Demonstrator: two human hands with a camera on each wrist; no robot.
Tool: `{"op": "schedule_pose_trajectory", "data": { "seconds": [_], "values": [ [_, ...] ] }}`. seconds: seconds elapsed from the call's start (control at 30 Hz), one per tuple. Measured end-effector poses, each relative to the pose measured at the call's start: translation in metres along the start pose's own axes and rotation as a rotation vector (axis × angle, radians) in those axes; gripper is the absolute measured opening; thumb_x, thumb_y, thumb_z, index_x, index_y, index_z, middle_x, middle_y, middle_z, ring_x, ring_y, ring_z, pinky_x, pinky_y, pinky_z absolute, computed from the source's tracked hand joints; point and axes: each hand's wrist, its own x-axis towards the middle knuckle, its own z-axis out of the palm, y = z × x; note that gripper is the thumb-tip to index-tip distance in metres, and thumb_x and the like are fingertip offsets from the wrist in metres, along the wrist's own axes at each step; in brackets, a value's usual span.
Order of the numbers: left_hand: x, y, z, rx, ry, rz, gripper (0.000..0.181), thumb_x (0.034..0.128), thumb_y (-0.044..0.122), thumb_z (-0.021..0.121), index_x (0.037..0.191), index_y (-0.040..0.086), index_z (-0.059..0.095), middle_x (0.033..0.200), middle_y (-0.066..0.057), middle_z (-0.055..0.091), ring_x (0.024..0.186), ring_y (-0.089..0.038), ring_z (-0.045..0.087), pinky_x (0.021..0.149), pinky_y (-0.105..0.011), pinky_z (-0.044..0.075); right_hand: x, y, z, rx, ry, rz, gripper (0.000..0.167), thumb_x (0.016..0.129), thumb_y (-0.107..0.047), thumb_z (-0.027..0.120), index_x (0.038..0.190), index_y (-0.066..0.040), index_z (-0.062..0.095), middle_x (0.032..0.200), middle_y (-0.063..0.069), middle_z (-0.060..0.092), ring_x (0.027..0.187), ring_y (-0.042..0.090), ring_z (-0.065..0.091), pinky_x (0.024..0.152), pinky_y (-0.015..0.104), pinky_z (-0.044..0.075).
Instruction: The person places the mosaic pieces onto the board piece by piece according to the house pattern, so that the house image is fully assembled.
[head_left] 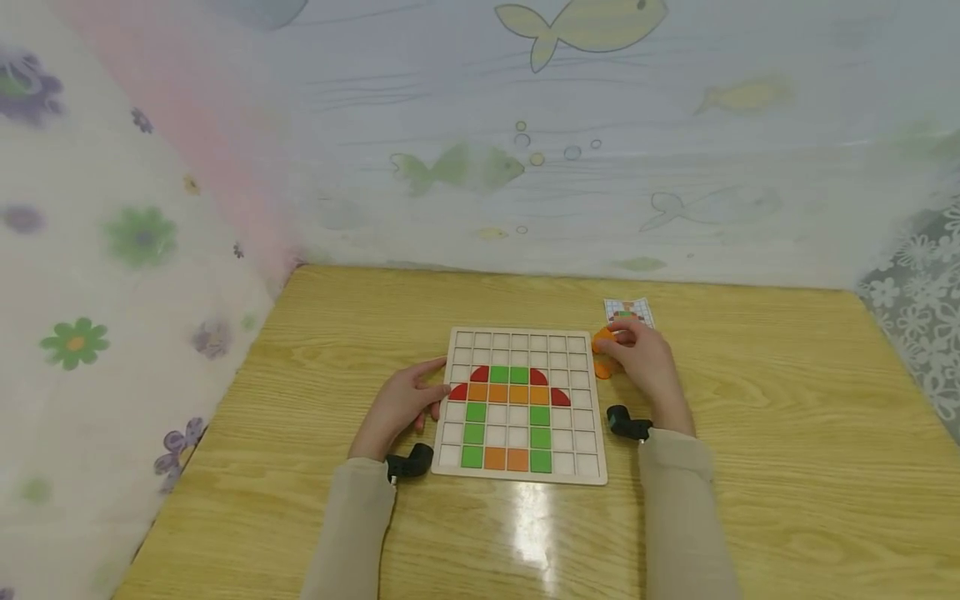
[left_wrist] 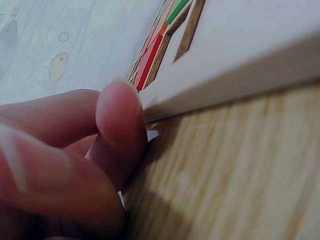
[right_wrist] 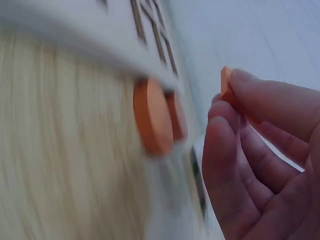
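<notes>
A square wooden grid board (head_left: pixel 581 437) lies on the table, with green, orange and red tiles in several of its cells. At the board's left edge is my left hand (head_left: pixel 397 404); its fingers touch the side, and one fingertip (left_wrist: pixel 120 105) meets the rim in the left wrist view. Beyond the board's upper right side, my right hand (head_left: pixel 648 358) pinches a thin orange tile (right_wrist: pixel 226 82) between thumb and fingers. Rounded orange pieces (right_wrist: pixel 155 117) sit beside the board, near that hand. The held tile's full outline is hidden by the fingers.
A small printed pattern card (head_left: pixel 628 310) lies behind my right hand, partly covered by it. Black wrist cameras (head_left: pixel 628 423) are worn on both wrists, close to the board's sides. The wooden table (head_left: pixel 787 467) meets a fish-patterned wall (head_left: pixel 450 233) at the back.
</notes>
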Motion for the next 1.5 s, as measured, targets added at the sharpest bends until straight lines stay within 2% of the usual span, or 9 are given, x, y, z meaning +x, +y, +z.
{"op": "schedule_pose_trajectory", "data": {
  "seconds": [0.2,0.27,0.4,0.57,0.7,1.0,1.17,1.33,1.5],
  "values": [
    [0.0,0.001,0.001,-0.004,-0.002,0.003,0.048,0.084,0.029,0.062,0.128,0.036,0.045,0.059,-0.013,0.058,0.036,-0.016,0.039,0.036,-0.028,0.037,0.002,-0.023,0.02,0.085,-0.118,-0.032,0.033,0.089,-0.029,0.056,0.117,-0.013,0.057,0.101,0.008,0.06,0.076,0.02,0.06,0.066,0.032,0.05],
    [0.0,0.001,0.002,-0.001,-0.005,0.01,0.049,0.084,0.029,0.062,0.129,0.035,0.044,0.059,-0.013,0.059,0.035,-0.016,0.039,0.036,-0.029,0.038,0.002,-0.028,0.026,0.085,-0.147,-0.042,0.029,0.09,-0.026,0.054,0.116,-0.013,0.058,0.1,0.007,0.06,0.075,0.018,0.061,0.065,0.031,0.05],
    [0.0,0.0,0.002,0.0,-0.011,0.004,0.049,0.084,0.03,0.062,0.129,0.035,0.044,0.059,-0.013,0.059,0.036,-0.016,0.04,0.036,-0.029,0.039,0.002,-0.037,0.034,0.12,-0.182,-0.056,0.026,0.091,-0.02,0.052,0.115,-0.01,0.058,0.1,0.009,0.059,0.076,0.019,0.061,0.067,0.029,0.051],
    [-0.001,0.001,0.0,-0.017,0.0,-0.01,0.047,0.0839,0.03,0.062,0.128,0.036,0.045,0.06,-0.013,0.058,0.036,-0.016,0.039,0.037,-0.027,0.038,0.003,-0.045,0.041,0.145,-0.185,-0.063,0.027,0.092,-0.021,0.051,0.114,-0.01,0.059,0.101,0.009,0.06,0.077,0.02,0.06,0.068,0.031,0.05],
    [-0.001,0.002,-0.001,-0.016,-0.001,-0.005,0.047,0.0838,0.031,0.062,0.127,0.036,0.045,0.06,-0.013,0.058,0.037,-0.015,0.039,0.037,-0.027,0.038,0.004,-0.048,0.047,0.119,-0.177,-0.064,0.025,0.091,-0.021,0.052,0.113,-0.012,0.06,0.1,0.007,0.06,0.076,0.019,0.059,0.07,0.031,0.049],
    [0.0,0.002,0.0,0.002,-0.006,0.001,0.048,0.0838,0.031,0.062,0.129,0.035,0.045,0.059,-0.013,0.059,0.036,-0.016,0.04,0.036,-0.028,0.037,0.005,-0.048,0.062,0.044,-0.208,-0.069,0.022,0.089,-0.021,0.054,0.108,-0.016,0.062,0.088,0.003,0.06,0.075,0.019,0.053,0.07,0.032,0.043],
    [-0.001,0.001,0.001,0.001,-0.008,-0.01,0.049,0.0837,0.031,0.062,0.129,0.036,0.044,0.06,-0.013,0.059,0.036,-0.016,0.04,0.036,-0.028,0.037,0.004,-0.053,0.066,0.007,-0.219,-0.05,0.02,0.088,-0.022,0.055,0.105,-0.017,0.063,0.093,0.002,0.061,0.079,0.02,0.052,0.071,0.032,0.043],
    [0.0,0.001,0.0,0.0,-0.001,-0.004,0.048,0.0836,0.031,0.062,0.128,0.037,0.045,0.059,-0.013,0.058,0.035,-0.016,0.039,0.036,-0.028,0.036,0.008,-0.059,0.07,-0.062,-0.229,-0.058,0.02,0.087,-0.022,0.057,0.105,-0.018,0.064,0.103,0.001,0.06,0.087,0.019,0.052,0.078,0.034,0.043],
    [0.0,0.001,0.0,-0.003,0.003,-0.004,0.047,0.0839,0.03,0.062,0.128,0.037,0.045,0.059,-0.013,0.059,0.035,-0.016,0.039,0.036,-0.028,0.037,0.01,-0.065,0.073,-0.115,-0.231,-0.075,0.017,0.086,-0.02,0.059,0.101,-0.018,0.066,0.101,0.0,0.061,0.088,0.019,0.052,0.079,0.034,0.043]
  ]
}}
